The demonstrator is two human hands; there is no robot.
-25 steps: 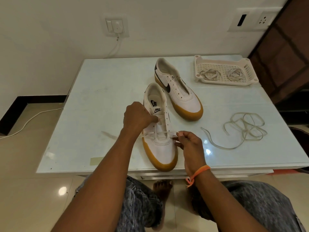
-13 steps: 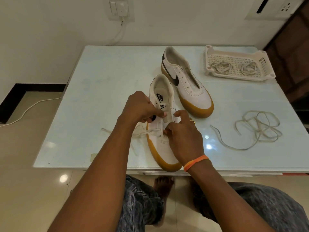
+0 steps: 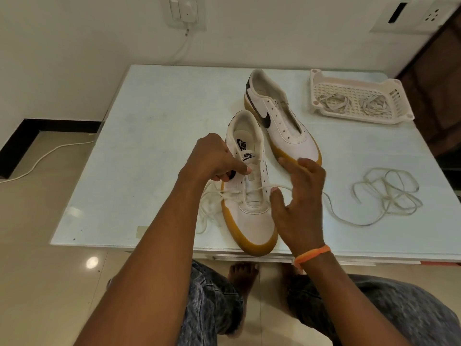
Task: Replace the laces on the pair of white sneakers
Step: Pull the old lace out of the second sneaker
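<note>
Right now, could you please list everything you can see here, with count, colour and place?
near sneaker: one, white with tan sole, table's front edge, partly laced
far sneaker: one, white with tan sole, behind the near one, unlaced
lace: one, white, through the near sneaker's lower eyelets
loose lace: one tangle, off-white, table right
tray: one, cream, back right, holding two coiled laces
table: one, pale blue-white
switch: one, white, wall, cable hanging
left hand: on the near sneaker's left side, fingers curled
right hand: pinches the lace; orange wristband
</note>
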